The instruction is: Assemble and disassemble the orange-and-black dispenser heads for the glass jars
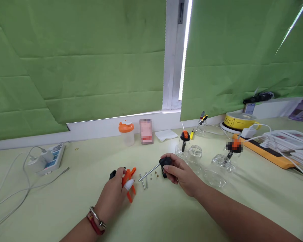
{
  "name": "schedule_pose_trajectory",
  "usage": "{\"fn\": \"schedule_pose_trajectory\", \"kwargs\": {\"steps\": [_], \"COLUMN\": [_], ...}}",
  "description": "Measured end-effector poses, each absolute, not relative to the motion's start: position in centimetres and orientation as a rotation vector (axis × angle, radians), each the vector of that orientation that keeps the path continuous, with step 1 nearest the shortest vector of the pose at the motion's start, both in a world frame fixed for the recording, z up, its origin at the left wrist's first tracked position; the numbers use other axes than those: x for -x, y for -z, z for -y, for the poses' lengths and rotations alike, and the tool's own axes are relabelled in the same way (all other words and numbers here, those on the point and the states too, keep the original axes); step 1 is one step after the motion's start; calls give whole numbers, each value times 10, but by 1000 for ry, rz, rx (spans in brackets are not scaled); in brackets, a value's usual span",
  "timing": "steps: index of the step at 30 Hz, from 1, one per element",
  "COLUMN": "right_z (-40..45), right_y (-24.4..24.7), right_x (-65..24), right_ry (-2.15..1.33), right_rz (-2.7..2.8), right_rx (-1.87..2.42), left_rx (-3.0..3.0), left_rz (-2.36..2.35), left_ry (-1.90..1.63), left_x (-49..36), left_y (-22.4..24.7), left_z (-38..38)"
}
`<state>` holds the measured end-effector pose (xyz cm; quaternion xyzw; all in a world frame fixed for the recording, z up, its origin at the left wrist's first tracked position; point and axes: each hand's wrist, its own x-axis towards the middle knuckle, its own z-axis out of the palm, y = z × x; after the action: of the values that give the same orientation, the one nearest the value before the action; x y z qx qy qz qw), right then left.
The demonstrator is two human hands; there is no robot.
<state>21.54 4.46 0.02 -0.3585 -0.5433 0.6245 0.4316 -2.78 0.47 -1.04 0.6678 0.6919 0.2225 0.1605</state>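
Note:
My left hand point(113, 190) is closed around an orange plastic part with prongs point(128, 178), a black piece showing beyond the fingers. Something white wraps one of its fingertips. My right hand point(179, 171) pinches a black knob-like piece point(165, 161), from which a long metal rod point(149, 172) points left and down. Under and beside the rod, two thin screws point(143, 181) lie on the table. Several tiny brass and silver bits point(156, 174) are scattered between the hands. Another small black part point(164, 173) sits just below the knob, partly hidden by my right hand.
Clear glass jars point(195, 155) stand to the right, some with black-and-orange fittings point(185, 135). An orange-lidded cup point(127, 133) is at the back. Left lies a power strip point(54, 159) with cables; at right, a yellow round container point(238, 121) and stacked papers point(288, 143).

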Motion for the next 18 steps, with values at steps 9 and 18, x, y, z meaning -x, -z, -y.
{"fn": "schedule_pose_trajectory", "kwargs": {"steps": [9, 18], "right_z": [-37, -26], "right_y": [2, 14], "right_x": [-211, -197], "right_ry": [-1620, -1673], "right_rz": [1514, 1665], "right_rx": [886, 839], "left_rx": [-1977, -2711], "left_rz": [-2087, -1570], "left_ry": [-601, -779], "left_x": [34, 22], "left_y": [22, 24], "left_z": [-15, 12]}}
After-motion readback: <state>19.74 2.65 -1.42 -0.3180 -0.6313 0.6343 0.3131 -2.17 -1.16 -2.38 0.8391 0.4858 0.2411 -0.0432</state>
